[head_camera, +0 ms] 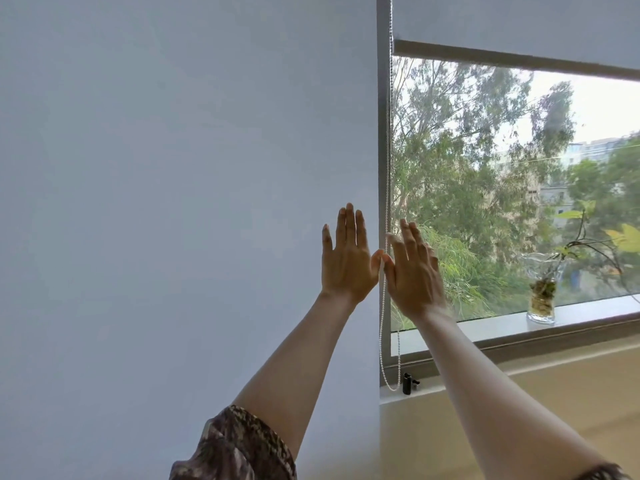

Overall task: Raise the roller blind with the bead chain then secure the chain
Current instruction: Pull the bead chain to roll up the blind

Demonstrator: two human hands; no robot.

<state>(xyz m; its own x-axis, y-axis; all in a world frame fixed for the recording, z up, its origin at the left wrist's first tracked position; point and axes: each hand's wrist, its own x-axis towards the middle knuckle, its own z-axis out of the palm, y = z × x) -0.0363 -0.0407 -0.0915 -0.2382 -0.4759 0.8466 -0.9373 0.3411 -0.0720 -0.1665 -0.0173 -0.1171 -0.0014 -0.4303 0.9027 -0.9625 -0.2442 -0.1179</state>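
The pale roller blind point(519, 19) is rolled up high, its bottom bar point(512, 57) crossing near the top of the window. The white bead chain point(382, 317) hangs down the window's left frame and loops just above a small black clip point(408, 383) on the lower ledge. My left hand point(348, 258) is raised left of the chain, fingers straight and apart. My right hand point(412, 271) is raised on the chain's right, fingers also straight, hiding part of one strand. Both thumb tips sit at the chain from either side; no fingers wrap around it.
A broad pale flat surface point(173, 168) fills the left half of the view. On the window sill point(595, 311) stands a glass vase point(541, 301) with a leafy plant. Trees and buildings show through the glass. A beige wall point(554, 403) lies below the sill.
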